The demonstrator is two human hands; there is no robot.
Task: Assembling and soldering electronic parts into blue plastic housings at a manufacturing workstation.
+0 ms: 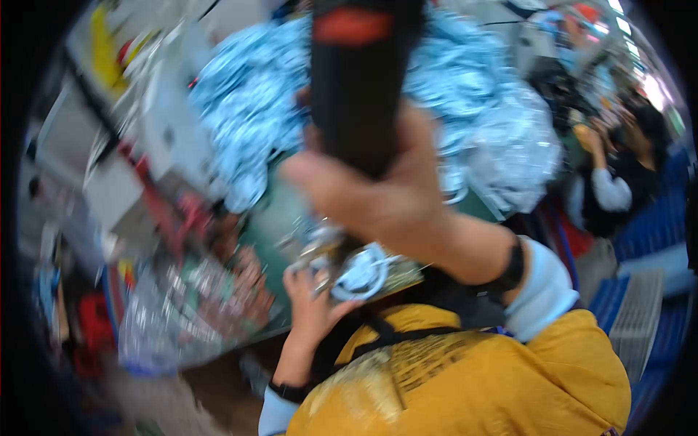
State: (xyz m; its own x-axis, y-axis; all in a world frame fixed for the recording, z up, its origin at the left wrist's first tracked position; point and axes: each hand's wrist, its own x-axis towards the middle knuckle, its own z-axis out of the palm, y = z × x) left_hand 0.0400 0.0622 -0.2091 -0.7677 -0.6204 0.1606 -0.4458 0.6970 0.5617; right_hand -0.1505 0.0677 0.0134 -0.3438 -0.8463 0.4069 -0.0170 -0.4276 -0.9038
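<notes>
My right hand (pixel 407 196) is raised close in front of me, fingers wrapped round a thick black handheld tool (pixel 356 94) with an orange-red patch. The tool is blurred and its full shape cannot be made out. Lower down, my left hand (pixel 309 309) is at the green worktop (pixel 273 236), its thumb spread away from the fingers. Its fingertips are at a small shiny metallic thing, blurred. Beside the thumb lies a light blue plastic-looking piece (pixel 360 272) with a ring-shaped edge. What the fingertips touch is partly hidden.
Light blue pieces (pixel 251 94) form a large heap at the far side, with a clear plastic bag (pixel 520 149) at its right. Another clear bag (pixel 189 312) holds reddish-brown pieces near left. A red stand (pixel 171 211) rises at left. A co-worker (pixel 618 167) sits far right beside blue crates (pixel 654 211).
</notes>
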